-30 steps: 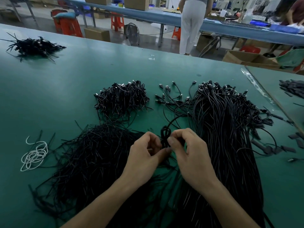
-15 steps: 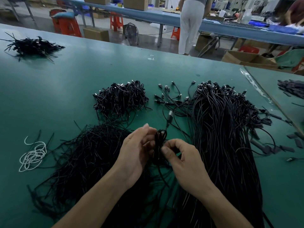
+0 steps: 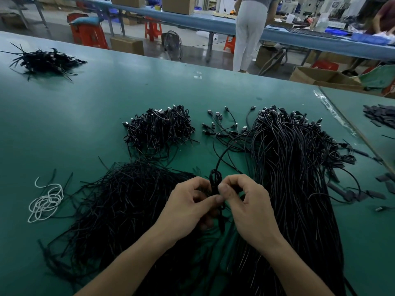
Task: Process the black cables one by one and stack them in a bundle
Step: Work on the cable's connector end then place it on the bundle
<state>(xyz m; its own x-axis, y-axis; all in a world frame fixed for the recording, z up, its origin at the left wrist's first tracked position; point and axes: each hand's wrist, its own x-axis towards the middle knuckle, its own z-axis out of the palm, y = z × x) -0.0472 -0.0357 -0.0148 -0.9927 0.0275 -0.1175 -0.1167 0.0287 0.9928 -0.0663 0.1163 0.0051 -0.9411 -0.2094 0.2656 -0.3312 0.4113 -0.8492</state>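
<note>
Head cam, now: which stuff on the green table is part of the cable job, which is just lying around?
In the job: coiled cable pinched by left hand and right hand; loose cable heap; pile of coiled cables; thin black strands, probably ties.
Lying about: white cord; far black heap; flat dark pieces.

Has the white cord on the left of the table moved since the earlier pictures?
No. The white cord lies in the same place on the green table, equally far left of the big loose black pile.
</note>
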